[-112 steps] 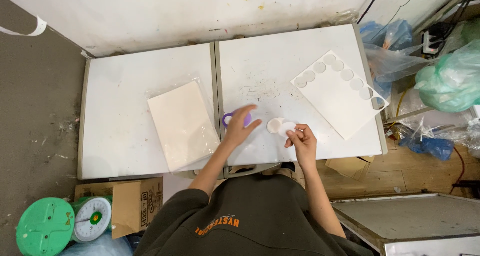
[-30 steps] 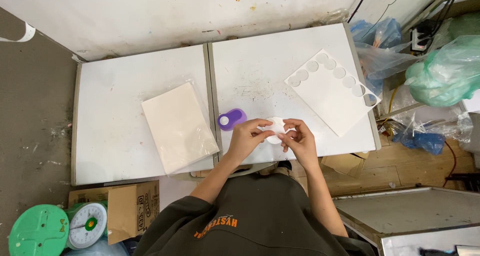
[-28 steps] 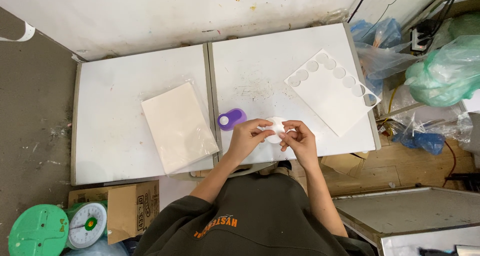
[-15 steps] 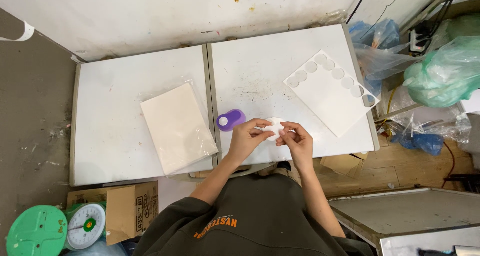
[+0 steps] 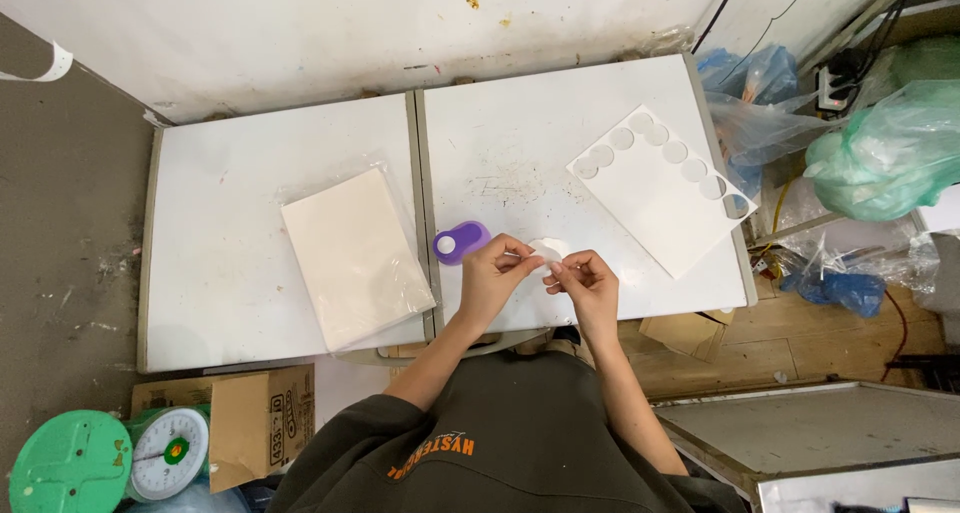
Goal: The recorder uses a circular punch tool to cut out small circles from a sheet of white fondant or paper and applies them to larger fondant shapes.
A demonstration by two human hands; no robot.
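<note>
White and thin, the paper disc (image 5: 548,253) sits pinched between our left hand (image 5: 493,278) and right hand (image 5: 585,285), fingers closed on its edges just above the counter (image 5: 520,173). We do best with a light fingertip grip, so it stays uncreased. Just beside it lies the purple punch (image 5: 460,242); the punched sheet (image 5: 660,188) rests well apart.

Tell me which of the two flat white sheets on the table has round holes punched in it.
The white sheet on the right, beyond the right hand, has a row of round holes along its far edge. The bagged cream stack on the left has none.
</note>
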